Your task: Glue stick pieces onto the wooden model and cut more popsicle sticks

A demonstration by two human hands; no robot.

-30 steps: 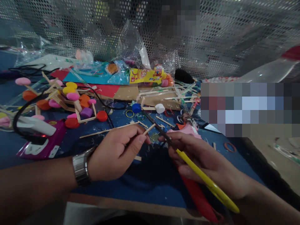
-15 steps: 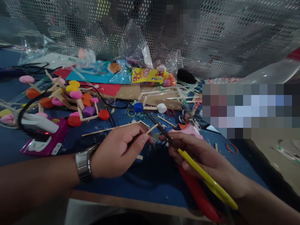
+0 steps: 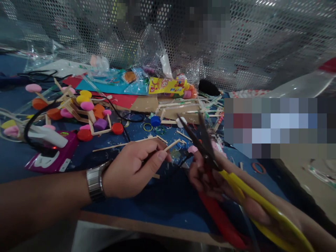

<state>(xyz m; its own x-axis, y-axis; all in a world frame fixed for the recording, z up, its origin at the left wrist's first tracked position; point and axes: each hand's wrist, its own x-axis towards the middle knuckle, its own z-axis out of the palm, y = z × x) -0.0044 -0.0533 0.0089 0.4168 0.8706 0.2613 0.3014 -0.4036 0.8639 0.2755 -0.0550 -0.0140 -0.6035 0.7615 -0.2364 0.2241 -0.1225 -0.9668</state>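
Note:
My left hand (image 3: 136,166), with a metal watch (image 3: 95,182) on its wrist, pinches a thin wooden stick (image 3: 172,145) between thumb and fingers. The stick's free end points up and to the right. In my right hand (image 3: 210,175) are scissors with yellow and red handles (image 3: 236,183). Their dark blades (image 3: 202,140) stand apart, to the right of the stick's end and not touching it. Part of my right hand is hidden behind the handles.
Stick frames with colored clay lumps (image 3: 86,105) stand at the left, behind a purple glue gun (image 3: 56,154). A blue clay piece (image 3: 155,121), a yellow packet (image 3: 168,85) and clear plastic bags lie farther back. An orange ring (image 3: 258,168) lies at the right.
The scissors have opened and moved away from the stick, to the right, with my right hand turning. My left hand has hardly moved and still holds the stick.

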